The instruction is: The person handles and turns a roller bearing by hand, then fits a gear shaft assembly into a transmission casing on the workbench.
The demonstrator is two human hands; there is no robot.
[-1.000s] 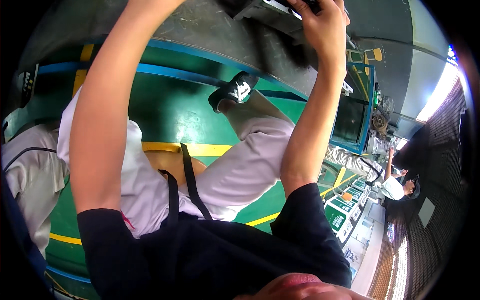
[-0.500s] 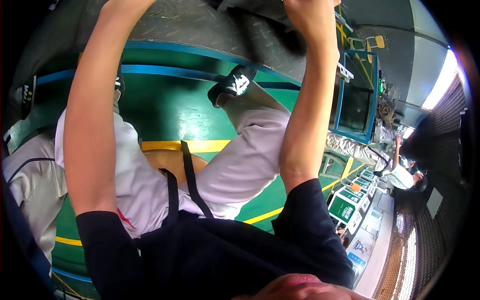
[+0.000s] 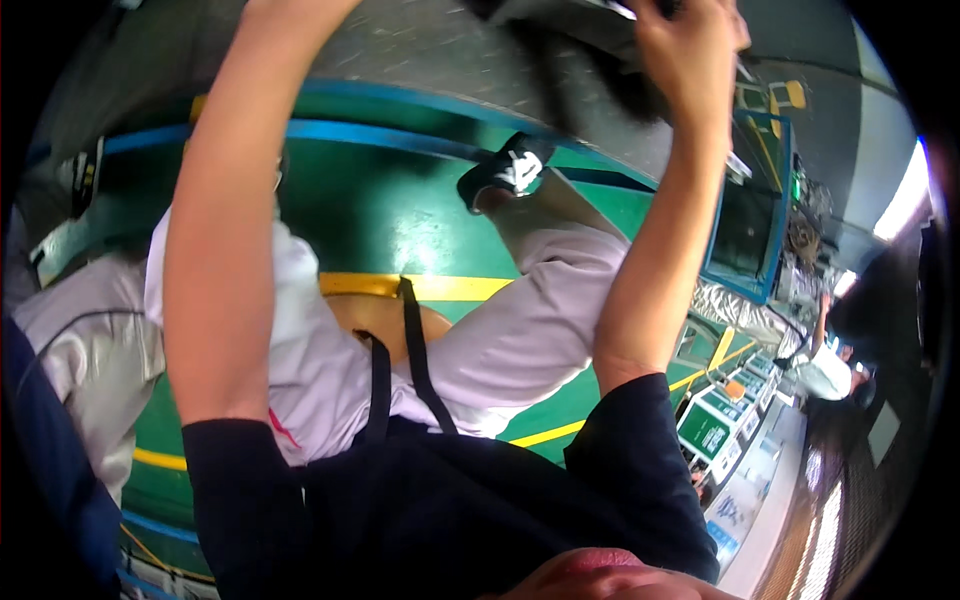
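Note:
Both my forearms stretch up over a dark grey worktable (image 3: 420, 60) with a scuffed top. Only the base of my left hand (image 3: 305, 8) shows at the upper edge; its fingers are cut off, so what it touches is hidden. My right hand (image 3: 690, 45) is farther right, with its fingers curled beside a dark grey object (image 3: 575, 25) with a lighter edge. That object is blurred and partly out of frame. Its kind, and what exactly the right fingers hold, cannot be made out. A dark shadow falls on the tabletop below it.
Under the table runs a blue frame rail (image 3: 390, 137). I sit on a round wooden stool (image 3: 435, 330) above a green floor with yellow lines. Another person's light trouser leg (image 3: 85, 350) is close on my left. A blue-framed stand (image 3: 745, 225) and a distant person (image 3: 830, 370) are on the right.
The whole view has shifted, so everything sits farther right. More of my right hand and of the dark grey object now shows at the top.

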